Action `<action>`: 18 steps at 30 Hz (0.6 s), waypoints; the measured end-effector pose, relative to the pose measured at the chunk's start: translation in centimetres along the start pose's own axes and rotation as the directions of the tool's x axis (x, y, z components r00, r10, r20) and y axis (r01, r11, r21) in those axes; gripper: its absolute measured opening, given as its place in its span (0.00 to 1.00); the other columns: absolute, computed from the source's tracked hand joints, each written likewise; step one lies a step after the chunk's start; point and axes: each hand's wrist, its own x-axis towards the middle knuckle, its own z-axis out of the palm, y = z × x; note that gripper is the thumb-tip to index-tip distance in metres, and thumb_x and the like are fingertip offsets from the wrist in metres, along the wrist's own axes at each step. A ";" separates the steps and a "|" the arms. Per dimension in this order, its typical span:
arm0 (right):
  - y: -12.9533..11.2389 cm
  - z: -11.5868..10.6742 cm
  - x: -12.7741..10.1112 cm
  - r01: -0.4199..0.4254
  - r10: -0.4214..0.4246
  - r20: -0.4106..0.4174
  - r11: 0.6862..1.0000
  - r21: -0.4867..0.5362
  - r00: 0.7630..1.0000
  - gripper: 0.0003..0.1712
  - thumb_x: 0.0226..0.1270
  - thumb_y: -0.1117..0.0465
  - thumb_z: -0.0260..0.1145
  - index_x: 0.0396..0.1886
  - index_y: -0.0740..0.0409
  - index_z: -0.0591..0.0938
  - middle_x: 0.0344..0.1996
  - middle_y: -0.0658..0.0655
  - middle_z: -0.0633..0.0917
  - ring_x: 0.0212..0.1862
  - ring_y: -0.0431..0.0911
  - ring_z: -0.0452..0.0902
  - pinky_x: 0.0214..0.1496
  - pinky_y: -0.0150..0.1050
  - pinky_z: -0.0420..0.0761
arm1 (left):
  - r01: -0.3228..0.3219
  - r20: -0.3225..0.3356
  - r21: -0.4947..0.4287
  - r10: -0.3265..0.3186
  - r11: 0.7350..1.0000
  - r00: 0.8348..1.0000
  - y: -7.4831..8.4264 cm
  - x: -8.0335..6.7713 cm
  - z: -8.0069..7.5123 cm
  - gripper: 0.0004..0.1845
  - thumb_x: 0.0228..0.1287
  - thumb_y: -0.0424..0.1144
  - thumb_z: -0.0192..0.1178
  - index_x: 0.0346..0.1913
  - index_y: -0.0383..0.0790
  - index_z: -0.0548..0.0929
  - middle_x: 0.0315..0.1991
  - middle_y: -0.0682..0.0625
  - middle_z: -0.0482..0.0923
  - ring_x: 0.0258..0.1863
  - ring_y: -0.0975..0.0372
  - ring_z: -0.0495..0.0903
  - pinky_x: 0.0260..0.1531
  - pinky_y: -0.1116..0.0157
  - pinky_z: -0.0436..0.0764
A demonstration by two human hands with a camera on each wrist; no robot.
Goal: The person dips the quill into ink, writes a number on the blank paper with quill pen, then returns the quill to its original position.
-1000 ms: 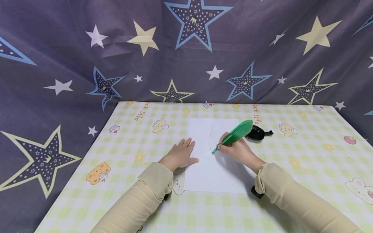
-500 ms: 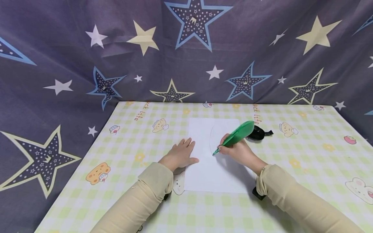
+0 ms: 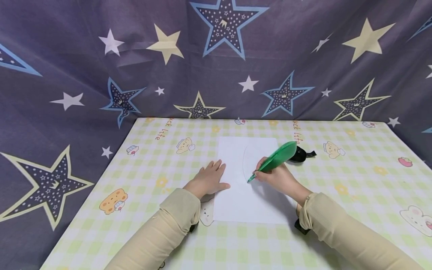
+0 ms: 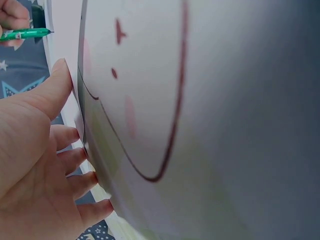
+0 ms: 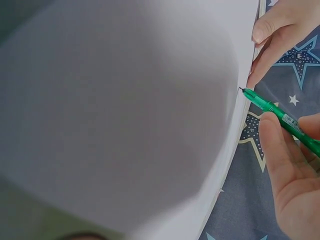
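We see a star-printed curtain [image 3: 101,75] behind a checked tablecloth [image 3: 354,180], where a white sheet of paper [image 3: 249,202] lies centred. Our left hand [image 3: 209,179] presses flat on the sheet's left edge, fingers straight. Our right hand [image 3: 278,176] grips a green feather pen [image 3: 273,159], its tip touching the paper by a curved line [image 3: 243,161].

Paper [image 3: 248,195] on table [image 3: 354,180]; left hand [image 3: 210,178] on paper's left edge; pen [image 3: 270,161] right of it
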 end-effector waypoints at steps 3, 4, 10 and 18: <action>0.0 0.0 -0.2 0.001 -0.001 0.001 1.000 0.002 1.000 0.03 0.57 0.73 0.63 0.30 0.67 0.77 0.27 0.61 0.83 0.29 0.47 0.80 0.31 0.35 0.79 | -0.001 -0.003 -0.004 0.001 1.000 1.000 -0.1 0.0 0.1 0.40 0.65 0.55 0.52 0.72 0.38 0.52 0.72 0.44 0.43 0.70 0.50 0.40 0.64 0.48 0.47; 0.0 -0.1 -0.2 0.001 -0.001 0.001 1.000 0.002 1.000 0.03 0.57 0.73 0.63 0.30 0.67 0.77 0.27 0.61 0.83 0.29 0.47 0.79 0.31 0.35 0.79 | -0.001 -0.004 -0.003 0.001 1.000 1.000 -0.1 0.1 0.1 0.40 0.65 0.55 0.52 0.72 0.38 0.52 0.72 0.44 0.43 0.70 0.50 0.40 0.64 0.48 0.47; 0.0 -0.1 -0.5 0.007 -0.007 -0.002 1.000 0.001 1.000 0.03 0.57 0.73 0.63 0.31 0.68 0.77 0.26 0.60 0.82 0.28 0.46 0.79 0.31 0.34 0.79 | -0.001 -0.009 -0.007 0.001 1.000 1.000 -0.1 0.2 0.2 0.40 0.64 0.55 0.52 0.72 0.38 0.52 0.72 0.44 0.43 0.70 0.49 0.40 0.64 0.49 0.46; -0.1 -0.2 -0.8 -0.002 0.002 0.001 1.000 0.015 1.000 0.03 0.58 0.73 0.63 0.31 0.68 0.77 0.27 0.61 0.83 0.29 0.44 0.79 0.31 0.34 0.79 | -0.004 -0.007 0.009 0.004 1.000 1.000 0.0 0.1 0.1 0.40 0.65 0.55 0.52 0.71 0.38 0.52 0.72 0.44 0.43 0.70 0.49 0.41 0.64 0.49 0.47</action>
